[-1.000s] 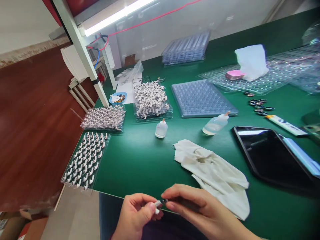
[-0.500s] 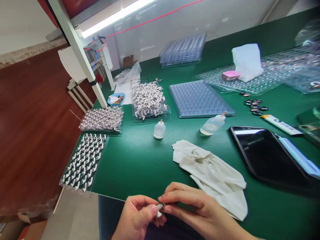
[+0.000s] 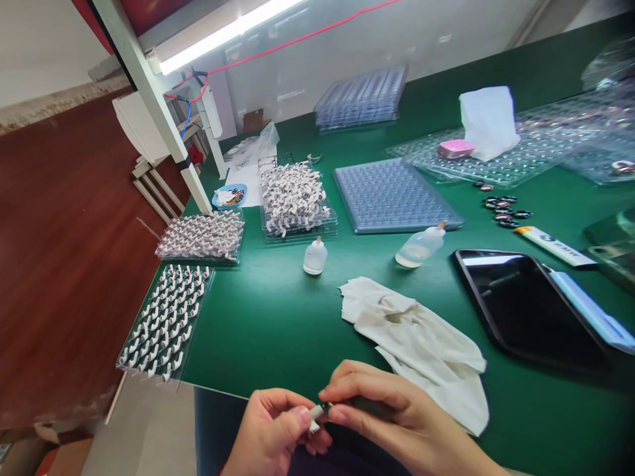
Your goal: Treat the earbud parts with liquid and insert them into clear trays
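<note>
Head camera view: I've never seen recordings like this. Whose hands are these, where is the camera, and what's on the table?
There is no machine here. A person works bare-handed, and the single camera sits on their head, looking down. At the bottom edge, the left hand and right hand pinch a small white plastic piece between their fingertips. On the green table mat lie a crumpled white cloth, a small upright clear bottle, a clear tray of small white parts and a black flat screen device.

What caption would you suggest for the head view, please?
Left hand holds a white part, right hand touching it, near a white cloth on the green table.
</note>
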A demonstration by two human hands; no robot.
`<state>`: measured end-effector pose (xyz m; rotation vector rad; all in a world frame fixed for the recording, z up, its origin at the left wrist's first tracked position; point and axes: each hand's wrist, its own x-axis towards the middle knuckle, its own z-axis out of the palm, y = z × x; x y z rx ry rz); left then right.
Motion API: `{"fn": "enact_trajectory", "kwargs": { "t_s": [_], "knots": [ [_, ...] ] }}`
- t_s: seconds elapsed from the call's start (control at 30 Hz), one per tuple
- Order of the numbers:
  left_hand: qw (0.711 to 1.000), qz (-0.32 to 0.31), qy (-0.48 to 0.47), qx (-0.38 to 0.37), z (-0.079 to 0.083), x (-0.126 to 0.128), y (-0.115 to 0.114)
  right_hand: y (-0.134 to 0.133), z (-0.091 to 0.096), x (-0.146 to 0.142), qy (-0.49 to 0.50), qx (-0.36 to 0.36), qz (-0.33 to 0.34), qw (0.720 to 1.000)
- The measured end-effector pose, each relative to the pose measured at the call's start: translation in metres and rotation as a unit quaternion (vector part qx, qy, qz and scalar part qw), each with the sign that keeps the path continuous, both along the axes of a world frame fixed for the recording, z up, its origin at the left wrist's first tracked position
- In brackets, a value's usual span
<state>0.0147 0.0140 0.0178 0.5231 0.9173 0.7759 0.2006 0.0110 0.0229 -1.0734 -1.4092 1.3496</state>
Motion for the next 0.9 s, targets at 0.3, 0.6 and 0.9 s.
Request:
{"fn": "enact_trajectory", "kwargs": {
  "t_s": [0.3, 0.6, 0.9],
  "knots": [
    [1.000, -0.003, -0.007, 0.001, 0.001, 0.000, -0.001, 0.000, 0.004, 0.000, -0.008, 0.012, -0.005, 1.000],
    [0.996, -0.026, 0.021, 0.077, -0.001, -0.001, -0.002, -0.004, 0.004, 0.000, -0.025, 0.095, -0.015, 0.995],
    [0.924, -0.023, 0.209, 0.319, -0.012, -0.004, -0.008, -0.007, 0.003, -0.003, -0.104, 0.261, -0.066, 0.958]
  ]
}}
